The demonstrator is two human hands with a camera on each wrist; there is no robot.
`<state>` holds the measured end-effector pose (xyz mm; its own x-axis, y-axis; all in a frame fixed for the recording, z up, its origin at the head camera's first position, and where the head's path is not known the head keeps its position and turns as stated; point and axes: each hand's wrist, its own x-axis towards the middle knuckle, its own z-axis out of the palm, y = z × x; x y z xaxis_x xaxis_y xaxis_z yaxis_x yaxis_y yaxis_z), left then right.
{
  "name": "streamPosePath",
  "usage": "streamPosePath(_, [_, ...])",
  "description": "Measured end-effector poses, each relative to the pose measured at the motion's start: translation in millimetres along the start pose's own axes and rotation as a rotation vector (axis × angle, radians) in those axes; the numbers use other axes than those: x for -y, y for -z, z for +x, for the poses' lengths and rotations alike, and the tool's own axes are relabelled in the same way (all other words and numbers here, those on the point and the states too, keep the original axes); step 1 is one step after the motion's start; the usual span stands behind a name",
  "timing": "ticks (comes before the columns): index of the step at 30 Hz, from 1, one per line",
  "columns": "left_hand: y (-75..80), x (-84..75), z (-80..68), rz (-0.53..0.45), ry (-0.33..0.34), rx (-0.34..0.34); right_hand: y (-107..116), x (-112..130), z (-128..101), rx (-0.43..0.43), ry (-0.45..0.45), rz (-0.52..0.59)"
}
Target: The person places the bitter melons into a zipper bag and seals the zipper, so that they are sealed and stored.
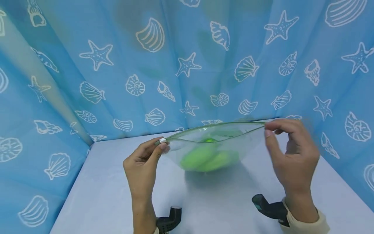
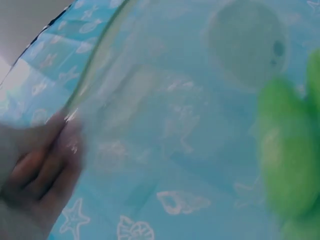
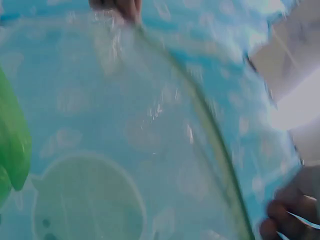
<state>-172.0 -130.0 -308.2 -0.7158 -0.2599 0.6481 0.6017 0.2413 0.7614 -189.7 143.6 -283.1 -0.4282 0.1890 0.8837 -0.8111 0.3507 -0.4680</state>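
Observation:
A translucent zip bag (image 1: 248,139) with a green-edged mouth hangs between both hands, its mouth parted in a narrow gap. Bright green, smooth, elongated fruit-like things (image 1: 198,157) lie in its lower part; their kind is blurred by the plastic. My left hand (image 1: 144,161) pinches the bag's left top corner at the white slider (image 1: 162,140) between thumb and fingers. At the right end of the mouth, my right hand (image 1: 295,149) pinches the edge between thumb and forefinger. A pale round print (image 2: 245,45) shows on the bag in the left wrist view.
A white table (image 1: 102,182) lies below the bag, which casts a shadow on it. Blue curtains (image 1: 117,78) with white shells and starfish enclose the back and sides. Black wrist-worn devices (image 1: 172,219) jut inward from both wrists.

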Motion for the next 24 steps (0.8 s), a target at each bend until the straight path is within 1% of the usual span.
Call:
streamPosePath(2, [-5.5, -0.5, -0.1, -0.028, -0.005, -0.104, -6, 7, 2, 0.149, 0.089, -0.001])
streamPosePath(3, [-7.8, -1.0, -0.4, -0.039, -0.005, -0.145, -11, 9, 3, 0.234, 0.134, -0.010])
streamPosePath(4, [-9.7, -1.6, -0.7, -0.051, -0.010, -0.168, -17, 11, 5, 0.316, 0.178, -0.022])
streamPosePath(6, [-12.8, -2.7, -1.2, -0.074, -0.028, -0.172, -29, 14, 10, 0.454, 0.256, -0.068])
streamPosePath(8, [-15.2, -3.6, -1.4, -0.092, -0.058, -0.148, -42, 16, 15, 0.564, 0.322, -0.117])
streamPosePath(10, [-16.3, -4.0, -1.5, -0.101, -0.091, -0.121, -56, 18, 18, 0.652, 0.390, -0.176])
streamPosePath(12, [-16.1, -4.2, -1.7, -0.087, -0.121, -0.098, -70, 20, 20, 0.720, 0.460, -0.257])
streamPosePath(14, [-14.9, -3.4, -1.6, -0.063, -0.138, -0.102, -84, 21, 22, 0.768, 0.519, -0.326])
streamPosePath(17, [-12.5, -2.9, -0.9, -0.034, -0.157, -0.119, -99, 23, 22, 0.770, 0.560, -0.372])
streamPosePath(19, [-11.1, -3.0, 0.0, -0.040, -0.164, -0.119, -105, 23, 23, 0.738, 0.550, -0.361])
streamPosePath(21, [-10.6, -3.3, 0.8, -0.057, -0.168, -0.104, -109, 22, 23, 0.706, 0.545, -0.346])
streamPosePath(24, [-10.5, -4.4, 1.3, -0.071, -0.168, -0.082, -113, 21, 22, 0.717, 0.558, -0.319])
